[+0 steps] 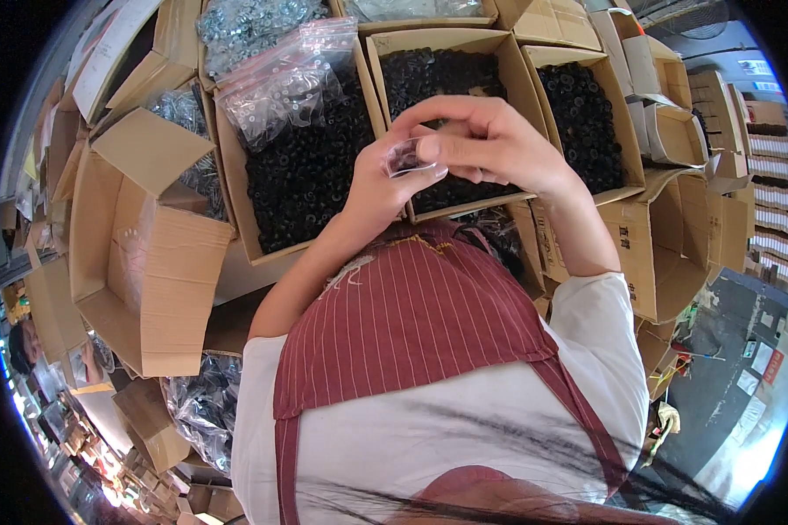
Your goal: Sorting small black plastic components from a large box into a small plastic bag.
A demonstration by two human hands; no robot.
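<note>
A small clear plastic bag (401,159) with dark pieces showing through it is held up over the cardboard boxes in front of me. My left hand (369,182) is closed around the bag from the left side. From the right, my right hand (497,144) reaches over, its thumb and fingers closed on the bag's near edge. Below both hands lies the middle box (438,39) of small black parts. Left of it, more black rings (302,179) fill another box, topped by clear zip bags (280,87) holding small washers.
A third box (632,171) of black rings stands at the right. Silvery metal parts (258,22) fill a box at the far left. An open carton (179,289) with raised flaps stands at my left; another open carton (674,236) is at my right.
</note>
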